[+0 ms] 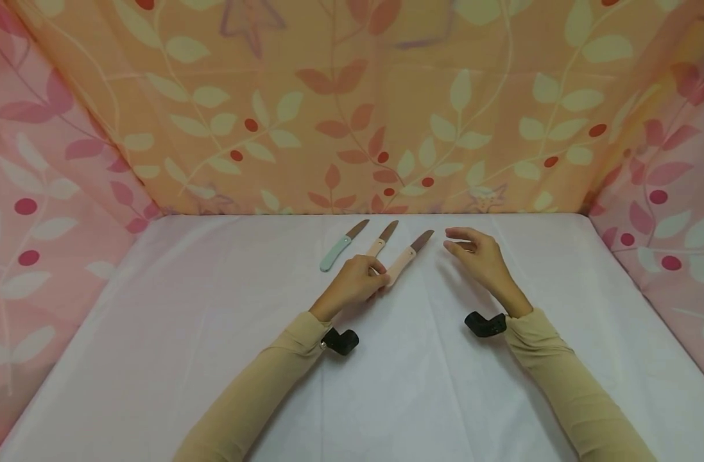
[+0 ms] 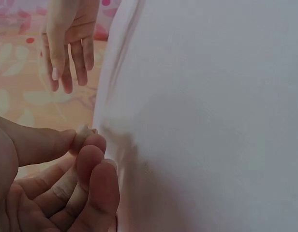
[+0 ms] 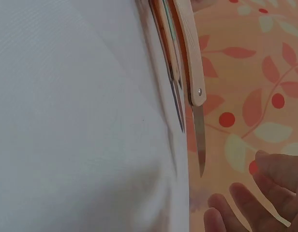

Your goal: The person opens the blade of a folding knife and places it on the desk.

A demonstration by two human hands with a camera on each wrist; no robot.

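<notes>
My left hand point(image 1: 353, 281) pinches the handle end of a pale pink fruit knife point(image 1: 402, 264), its blade pointing away to the upper right. In the right wrist view that knife point(image 3: 193, 63) is raised off the cloth. My right hand point(image 1: 480, 258) hovers just right of the blade tip, fingers loosely bent and holding nothing. A mint-green-handled knife point(image 1: 334, 254) lies to the left. Between them is a knife with a light beige handle point(image 1: 377, 248), partly hidden behind my left hand. In the left wrist view my fingers point(image 2: 96, 169) cover most of the gripped handle.
A white cloth point(image 1: 242, 276) covers the table. Behind it stands an orange leaf-patterned backdrop point(image 1: 213, 109), with pink patterned panels point(image 1: 34, 224) at both sides. Black wrist cameras point(image 1: 343, 341) are strapped at both beige sleeves.
</notes>
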